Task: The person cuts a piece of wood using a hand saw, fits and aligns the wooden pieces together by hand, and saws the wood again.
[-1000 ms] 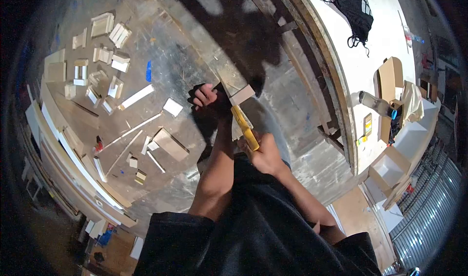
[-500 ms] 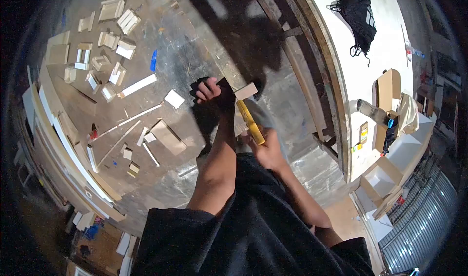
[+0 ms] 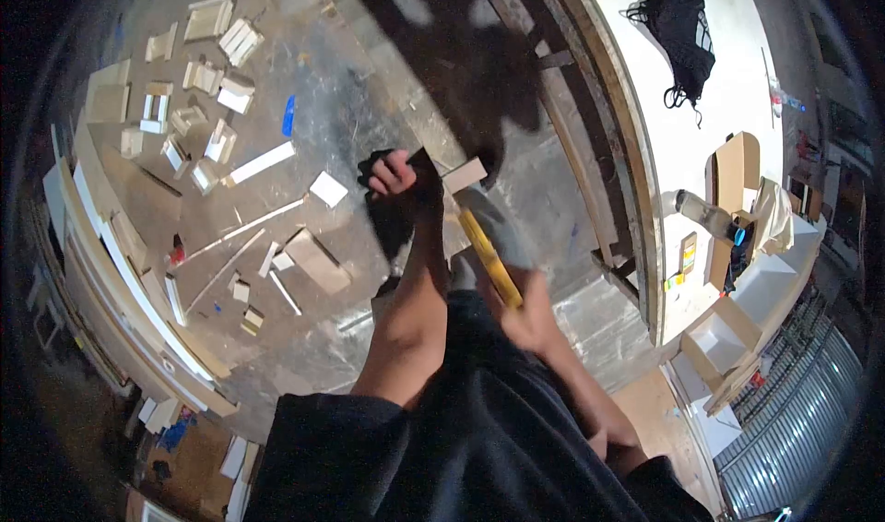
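My left hand (image 3: 401, 176), partly covered in black, is closed with its fingers curled. A small pale wooden piece (image 3: 465, 175) sticks out on its right side; where the fingers meet it is in shadow. Below and to the right, my right hand (image 3: 524, 314) is wrapped round the lower end of a long, narrow yellow tool (image 3: 487, 253). The tool slants up toward the wooden piece, its upper end a little short of it. Motion blurs the right hand, and the tool's exact kind does not show.
Several small wooden assemblies (image 3: 207, 19) lie on the concrete floor to the left, with a brown block (image 3: 313, 259), strips and a blue piece (image 3: 289, 116). Along the right runs a white-topped table (image 3: 659, 107) with a black bag (image 3: 682, 33), a bottle (image 3: 705, 213) and cardboard (image 3: 735, 167).
My right hand has moved down and to the right with the yellow tool, drawing its upper end away from the wooden piece. My left hand has stayed almost in place.
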Demonstrator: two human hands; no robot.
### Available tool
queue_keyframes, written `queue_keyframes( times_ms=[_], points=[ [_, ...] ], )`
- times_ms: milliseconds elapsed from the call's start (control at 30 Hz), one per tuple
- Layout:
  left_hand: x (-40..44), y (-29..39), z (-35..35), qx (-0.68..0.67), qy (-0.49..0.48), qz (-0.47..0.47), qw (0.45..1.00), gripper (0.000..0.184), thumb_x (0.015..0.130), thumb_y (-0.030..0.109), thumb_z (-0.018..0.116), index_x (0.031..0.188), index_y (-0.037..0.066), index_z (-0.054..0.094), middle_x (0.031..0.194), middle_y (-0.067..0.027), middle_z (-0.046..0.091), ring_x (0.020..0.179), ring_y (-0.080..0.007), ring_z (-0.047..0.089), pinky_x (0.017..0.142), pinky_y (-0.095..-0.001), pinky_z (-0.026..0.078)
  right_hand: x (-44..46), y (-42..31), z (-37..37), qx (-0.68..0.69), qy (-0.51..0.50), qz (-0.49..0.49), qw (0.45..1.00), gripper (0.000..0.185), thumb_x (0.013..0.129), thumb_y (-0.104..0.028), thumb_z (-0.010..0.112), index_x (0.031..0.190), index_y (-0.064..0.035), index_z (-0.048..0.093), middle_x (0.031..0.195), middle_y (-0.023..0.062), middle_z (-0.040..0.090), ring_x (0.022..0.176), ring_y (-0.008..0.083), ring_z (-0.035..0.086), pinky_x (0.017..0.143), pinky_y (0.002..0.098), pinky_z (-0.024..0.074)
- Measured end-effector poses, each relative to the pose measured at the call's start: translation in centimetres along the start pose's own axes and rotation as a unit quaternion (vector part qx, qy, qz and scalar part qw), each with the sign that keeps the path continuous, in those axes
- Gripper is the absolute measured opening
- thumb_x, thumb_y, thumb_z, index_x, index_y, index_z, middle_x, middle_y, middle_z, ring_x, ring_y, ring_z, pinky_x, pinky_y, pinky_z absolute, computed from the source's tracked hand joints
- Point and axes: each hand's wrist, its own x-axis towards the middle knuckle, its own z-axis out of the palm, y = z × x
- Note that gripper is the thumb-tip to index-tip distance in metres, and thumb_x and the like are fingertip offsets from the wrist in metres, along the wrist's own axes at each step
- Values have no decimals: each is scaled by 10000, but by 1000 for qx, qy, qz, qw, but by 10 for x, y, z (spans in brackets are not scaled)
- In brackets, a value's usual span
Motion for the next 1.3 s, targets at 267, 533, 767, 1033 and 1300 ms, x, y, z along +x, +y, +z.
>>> queue_keyframes(
  times_ms=[267, 533, 767, 1033, 1300],
  points=[
    [-1, 3, 2, 16, 3, -16, 1000, 299, 740, 83, 630, 1005, 208, 569, 1016, -65, 534, 958, -317, 525, 746, -453, 371, -25, -19, -24, 175, 40, 134, 974, 188, 966, -111, 647, 960, 75, 675, 819, 57, 688, 842, 111, 619, 760, 288, 499],
    [-3, 2, 8, -22, 50, -18, 998, 298, 726, 94, 645, 997, 202, 582, 1014, -68, 544, 949, -321, 532, 744, -461, 375, -39, 23, -22, 235, 38, 139, 961, 294, 963, -138, 673, 1140, 91, 619, 1009, 89, 702, 900, 133, 645, 824, 287, 521],
    [-2, 2, 12, -39, 65, -23, 997, 306, 714, 101, 651, 1000, 191, 587, 1020, -82, 544, 977, -331, 526, 767, -469, 375, -37, 19, -19, 217, 5, 153, 964, 412, 967, -202, 707, 1195, 95, 534, 1027, 108, 662, 921, 137, 626, 816, 286, 511],
    [1, 1, 8, -24, 40, -32, 998, 274, 725, 89, 642, 976, 186, 591, 1017, -82, 547, 957, -329, 526, 772, -471, 376, 4, 40, 20, 128, 124, 72, 981, 374, 988, -179, 670, 1257, 26, 511, 876, 68, 651, 678, 95, 560, 584, 250, 447],
    [-1, -4, 13, -26, 41, -17, 999, 269, 713, 72, 622, 950, 195, 587, 982, -68, 546, 930, -319, 535, 772, -460, 385, -9, -10, -16, 262, 57, 139, 953, 319, 963, -215, 716, 1132, 36, 616, 788, 9, 603, 617, 74, 506, 537, 259, 403]
  ],
)
